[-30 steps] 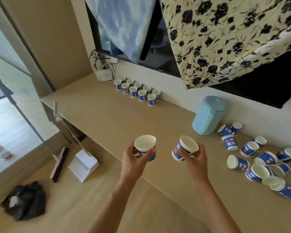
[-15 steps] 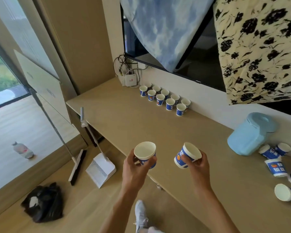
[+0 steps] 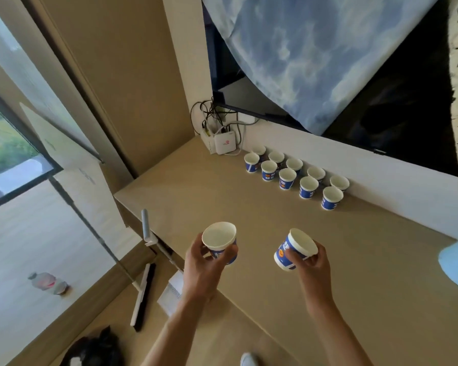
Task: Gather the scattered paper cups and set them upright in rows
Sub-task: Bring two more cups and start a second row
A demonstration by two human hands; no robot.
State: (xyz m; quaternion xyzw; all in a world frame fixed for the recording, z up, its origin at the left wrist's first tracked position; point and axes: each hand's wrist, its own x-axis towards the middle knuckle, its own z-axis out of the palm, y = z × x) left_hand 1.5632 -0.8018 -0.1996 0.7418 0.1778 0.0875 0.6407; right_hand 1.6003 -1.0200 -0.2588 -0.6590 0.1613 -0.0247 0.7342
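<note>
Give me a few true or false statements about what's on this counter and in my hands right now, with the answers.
1. The left hand holds one paper cup and the right hand holds another. True.
2. The right-hand cup is upside down. False: it is tilted, with its mouth facing up.
3. The cups by the wall stand upright in two rows. True.
4. The white box sits between those rows. False: it is at their far end, in the corner of the counter.
5. The plastic bottle stands on the counter. False: it lies on the floor.
</note>
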